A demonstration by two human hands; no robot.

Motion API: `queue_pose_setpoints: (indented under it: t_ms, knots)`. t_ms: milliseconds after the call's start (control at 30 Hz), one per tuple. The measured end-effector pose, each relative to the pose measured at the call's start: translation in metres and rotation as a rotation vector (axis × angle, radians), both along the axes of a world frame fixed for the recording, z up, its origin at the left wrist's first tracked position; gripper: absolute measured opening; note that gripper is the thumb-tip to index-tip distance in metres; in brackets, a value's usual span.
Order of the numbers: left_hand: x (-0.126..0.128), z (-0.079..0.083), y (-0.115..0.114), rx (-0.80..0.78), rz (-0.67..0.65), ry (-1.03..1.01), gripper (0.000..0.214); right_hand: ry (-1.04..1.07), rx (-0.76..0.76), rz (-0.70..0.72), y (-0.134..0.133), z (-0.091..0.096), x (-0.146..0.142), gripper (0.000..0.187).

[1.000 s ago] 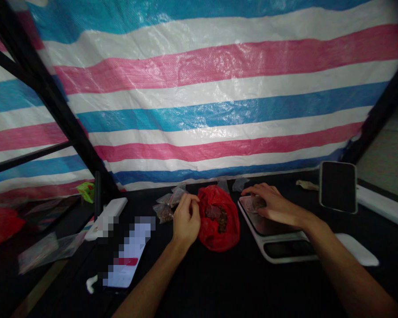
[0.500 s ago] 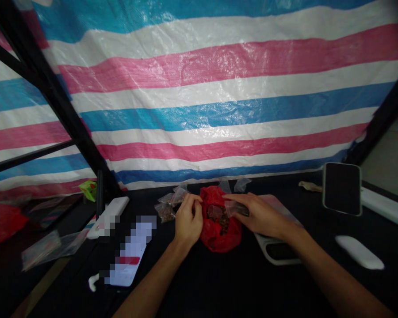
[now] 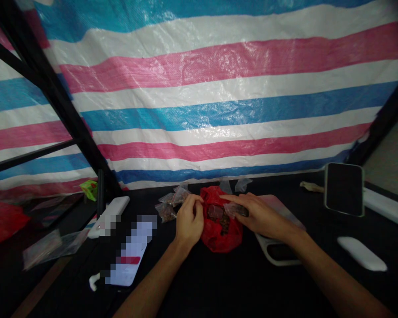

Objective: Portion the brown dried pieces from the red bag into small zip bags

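My left hand [image 3: 189, 218] is curled, its fingertips pinching the left edge of a red plastic bag [image 3: 220, 232] that lies open on the black table with dark brown pieces inside. My right hand [image 3: 257, 214] reaches over the bag's mouth and holds a small clear pouch [image 3: 234, 209] between thumb and fingers. Under my right wrist sits a white kitchen scale [image 3: 278, 247] with a shiny platform.
Several small clear pouches [image 3: 169, 205] with brown contents lie left of the red bag. A lit phone [image 3: 129, 256] and a white box [image 3: 109, 212] lie at the left. A dark tablet [image 3: 344, 189] stands at the right, a white oblong object [image 3: 361, 254] near it. A striped tarp [image 3: 219, 88] hangs behind.
My right hand lifted the small clear pouch off the scale and carried it left over the red bag's mouth. My left hand stayed at the bag's edge.
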State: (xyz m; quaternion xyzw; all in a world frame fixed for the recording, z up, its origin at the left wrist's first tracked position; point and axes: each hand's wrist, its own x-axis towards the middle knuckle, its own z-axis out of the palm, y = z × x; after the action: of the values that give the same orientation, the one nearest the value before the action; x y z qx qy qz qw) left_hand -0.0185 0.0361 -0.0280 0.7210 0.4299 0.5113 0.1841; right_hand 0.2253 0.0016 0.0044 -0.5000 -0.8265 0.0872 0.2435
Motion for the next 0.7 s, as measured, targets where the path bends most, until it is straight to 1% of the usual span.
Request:
queue_pose_setpoints:
  t_ms: [133,267,400,500,567,633,700]
  knots:
    - [0.000,0.001,-0.001,0.000,-0.002,-0.003,0.024,0.015,0.004,0.006,0.000,0.000,0.000,0.057]
    - [-0.001,0.002,-0.001,-0.005,0.023,0.005,0.023,0.066,0.010,-0.001,-0.002,0.008,0.006,0.052]
    - [-0.001,0.003,-0.001,-0.017,0.025,0.007,0.023,0.059,0.028,-0.080,0.001,0.017,0.029,0.048]
    - [-0.001,0.003,-0.002,-0.039,0.014,0.024,0.023,-0.007,-0.050,-0.111,0.005,0.019,0.052,0.046]
    - [0.000,0.003,-0.002,-0.066,0.012,0.036,0.023,-0.006,-0.087,-0.106,0.007,0.018,0.063,0.050]
    - [0.000,0.003,-0.003,-0.088,0.013,0.043,0.023,0.044,-0.069,-0.105,0.008,0.016,0.070,0.054]
    - [0.001,0.004,-0.004,-0.095,0.011,0.049,0.023,0.094,-0.024,-0.106,0.009,0.015,0.071,0.053]
